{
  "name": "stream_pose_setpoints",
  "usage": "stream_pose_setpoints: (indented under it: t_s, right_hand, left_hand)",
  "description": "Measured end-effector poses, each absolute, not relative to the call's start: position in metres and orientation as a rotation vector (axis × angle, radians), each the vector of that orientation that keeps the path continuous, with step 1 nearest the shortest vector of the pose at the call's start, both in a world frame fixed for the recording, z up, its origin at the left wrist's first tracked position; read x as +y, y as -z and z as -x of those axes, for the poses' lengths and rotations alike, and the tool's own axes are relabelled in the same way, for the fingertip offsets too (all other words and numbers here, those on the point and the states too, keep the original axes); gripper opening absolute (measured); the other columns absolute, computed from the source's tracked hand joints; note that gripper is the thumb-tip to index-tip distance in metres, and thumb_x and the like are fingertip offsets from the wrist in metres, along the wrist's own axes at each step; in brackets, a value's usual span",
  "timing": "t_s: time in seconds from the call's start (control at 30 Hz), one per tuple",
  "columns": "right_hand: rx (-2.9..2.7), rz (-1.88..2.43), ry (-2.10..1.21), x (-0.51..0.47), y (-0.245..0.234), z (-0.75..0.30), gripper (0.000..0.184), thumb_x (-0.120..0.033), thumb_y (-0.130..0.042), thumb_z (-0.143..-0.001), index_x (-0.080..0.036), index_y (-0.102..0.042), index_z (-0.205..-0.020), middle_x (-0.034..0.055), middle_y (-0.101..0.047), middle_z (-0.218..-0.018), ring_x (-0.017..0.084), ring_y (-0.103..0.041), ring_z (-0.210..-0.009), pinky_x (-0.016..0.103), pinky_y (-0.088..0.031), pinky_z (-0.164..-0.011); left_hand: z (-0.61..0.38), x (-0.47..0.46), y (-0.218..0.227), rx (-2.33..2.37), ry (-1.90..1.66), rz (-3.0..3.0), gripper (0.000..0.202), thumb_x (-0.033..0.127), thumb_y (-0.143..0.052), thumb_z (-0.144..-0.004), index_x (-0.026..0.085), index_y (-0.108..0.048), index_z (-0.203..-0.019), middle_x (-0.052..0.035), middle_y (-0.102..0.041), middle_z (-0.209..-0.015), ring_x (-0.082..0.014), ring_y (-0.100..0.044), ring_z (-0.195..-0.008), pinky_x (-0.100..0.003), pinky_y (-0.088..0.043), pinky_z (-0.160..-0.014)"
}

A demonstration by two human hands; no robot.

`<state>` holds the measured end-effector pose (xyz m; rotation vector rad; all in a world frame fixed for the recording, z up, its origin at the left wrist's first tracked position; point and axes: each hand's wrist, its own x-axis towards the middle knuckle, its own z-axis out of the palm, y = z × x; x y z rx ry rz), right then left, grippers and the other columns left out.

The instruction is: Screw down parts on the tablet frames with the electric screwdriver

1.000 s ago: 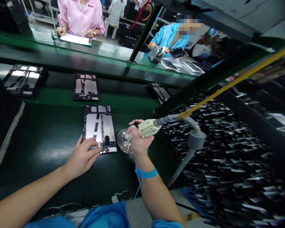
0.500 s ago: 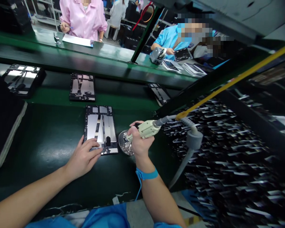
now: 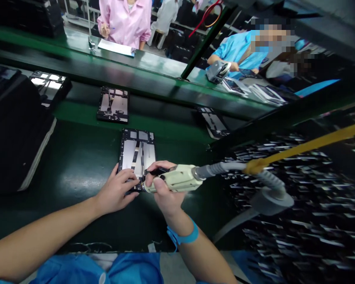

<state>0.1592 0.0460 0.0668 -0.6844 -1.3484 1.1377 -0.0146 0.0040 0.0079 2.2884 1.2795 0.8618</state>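
Observation:
An opened tablet (image 3: 148, 152) lies on the green bench, its inner parts and ribbon cables facing up. My left hand (image 3: 118, 189) grips its lower left corner, with fingers over the top and the thumb by the near edge. Wrapped round a cream electric screwdriver (image 3: 183, 178), my right hand (image 3: 170, 199) tilts it with the tip at the tablet's lower edge, close to my left fingertips. The exact contact point of the tip is hidden. A blue band (image 3: 187, 234) circles my right wrist. The round dish of small screws is hidden behind my right hand and the tool.
Other opened tablets lie behind, one in the middle (image 3: 114, 104) and one at right (image 3: 213, 122). A black case-like stack (image 3: 20, 130) stands left. The screwdriver's grey cable (image 3: 225, 169) and yellow strap (image 3: 307, 148) run right. Two people work across the bench.
My right hand has brought the screwdriver from above the screw dish leftward to the tablet's lower edge. My left hand stays at the tablet. The whole view has shifted.

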Motion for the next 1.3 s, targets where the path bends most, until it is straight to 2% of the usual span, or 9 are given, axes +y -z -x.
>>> stream_pose_setpoints:
  t_s: [0.17, 0.33, 0.67, 1.0, 1.07, 1.1, 1.2, 1.3]
  right_hand:
    - [-1.364, 0.704, -1.158, 0.046, -0.058, -0.154, 0.025, -0.037, -0.074, -0.087, -0.024, -0.066, -0.107, 0.0042, -0.064, -0.097, 0.017, -0.066, -0.075, 0.032, -0.057, -0.063]
    - [-1.365, 0.726, -1.158, 0.046, -0.056, -0.152, 0.026, -0.038, -0.074, -0.087, -0.023, -0.066, -0.106, 0.0048, -0.063, -0.096, 0.02, -0.067, -0.08, 0.033, -0.058, -0.064]
    - [-1.483, 0.712, -1.087, 0.043, -0.056, -0.151, 0.026, -0.034, -0.075, -0.087, -0.024, -0.065, -0.108, 0.0033, -0.064, -0.092, 0.018, -0.067, -0.077, 0.036, -0.059, -0.07]
    - [-1.465, 0.729, -1.157, 0.043, -0.046, -0.153, 0.026, -0.028, -0.075, -0.089, -0.027, -0.064, -0.112, 0.0027, -0.065, -0.097, 0.015, -0.063, -0.072, 0.03, -0.054, -0.063]
    - [-1.433, 0.693, -1.191, 0.043, -0.047, -0.152, 0.03, -0.038, -0.076, -0.088, -0.026, -0.065, -0.114, 0.0043, -0.066, -0.101, 0.015, -0.061, -0.068, 0.031, -0.053, -0.061]
    - [-1.402, 0.654, -1.225, 0.043, -0.048, -0.151, 0.037, -0.047, -0.076, -0.087, -0.026, -0.066, -0.116, 0.0054, -0.066, -0.104, 0.015, -0.061, -0.067, 0.032, -0.053, -0.06]
    - [-1.261, 0.532, -1.353, 0.041, -0.056, -0.149, 0.066, -0.078, -0.06, -0.084, -0.024, -0.066, -0.121, 0.0093, -0.067, -0.109, 0.017, -0.061, -0.064, 0.035, -0.052, -0.059]
    - [-1.184, 0.502, -1.441, 0.039, -0.063, -0.147, 0.071, -0.082, -0.042, -0.09, -0.023, -0.067, -0.12, 0.0102, -0.067, -0.108, 0.017, -0.061, -0.062, 0.033, -0.049, -0.054]
  left_hand:
    - [0.014, 0.005, -0.008, 1.276, -0.877, -2.266, 0.029, 0.026, -0.066, -0.095, 0.024, -0.067, -0.123, -0.0084, -0.068, -0.122, -0.0288, -0.058, -0.129, -0.065, -0.021, -0.123]
    - [0.014, 0.005, -0.009, 1.279, -0.891, -2.265, 0.028, 0.025, -0.066, -0.094, 0.024, -0.068, -0.122, -0.0088, -0.068, -0.121, -0.0291, -0.059, -0.128, -0.065, -0.022, -0.123]
    - [0.013, 0.004, -0.004, 1.294, -0.908, -2.268, 0.025, 0.027, -0.065, -0.095, 0.024, -0.068, -0.12, -0.0094, -0.067, -0.126, -0.0291, -0.058, -0.131, -0.065, -0.023, -0.124]
    - [0.008, 0.006, 0.003, 1.346, -0.93, -2.268, 0.026, 0.023, -0.067, -0.092, 0.028, -0.069, -0.118, -0.0071, -0.068, -0.123, -0.0276, -0.06, -0.127, -0.065, -0.024, -0.122]
    - [0.008, 0.006, 0.002, 1.35, -0.944, -2.256, 0.024, 0.021, -0.068, -0.091, 0.027, -0.069, -0.115, -0.0063, -0.069, -0.12, -0.027, -0.061, -0.126, -0.065, -0.024, -0.122]
    - [0.008, 0.007, 0.001, 1.349, -0.955, -2.251, 0.022, 0.021, -0.068, -0.091, 0.026, -0.069, -0.113, -0.0059, -0.069, -0.118, -0.0267, -0.061, -0.124, -0.065, -0.024, -0.122]
    - [0.008, 0.007, -0.002, 1.341, -0.973, -2.238, 0.02, 0.02, -0.07, -0.09, 0.025, -0.069, -0.11, -0.0054, -0.068, -0.117, -0.0261, -0.062, -0.122, -0.064, -0.023, -0.122]
    - [0.01, 0.007, -0.003, 1.32, -0.974, -2.232, 0.02, 0.021, -0.07, -0.091, 0.025, -0.07, -0.11, -0.0056, -0.069, -0.117, -0.0258, -0.062, -0.123, -0.062, -0.024, -0.123]
